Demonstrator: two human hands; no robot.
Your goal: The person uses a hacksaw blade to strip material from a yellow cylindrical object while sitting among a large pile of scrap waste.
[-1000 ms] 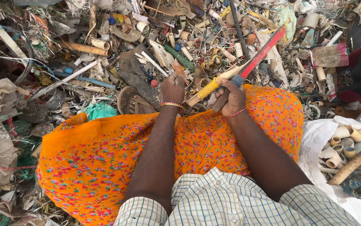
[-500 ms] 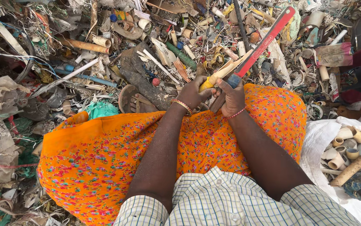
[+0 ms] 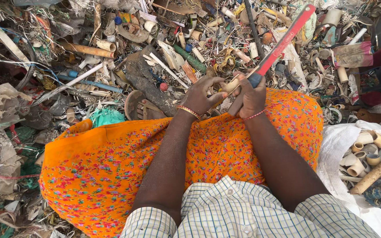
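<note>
Head view shows your right hand (image 3: 250, 99) gripping the red-bladed saw (image 3: 283, 44) at its lower end, blade running up-right from it, while your left hand (image 3: 201, 94) pinches the pale tube (image 3: 231, 86) just left of that grip.

Red blade (image 3: 287, 37) now steeper, higher.

Both hands (image 3: 225, 94) grip a red-bladed tool (image 3: 283, 42).

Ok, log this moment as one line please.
left hand: holds pale pipe piece | right hand: grips red flat tool | lap: orange floral cloth | around: scrap pile
</note>
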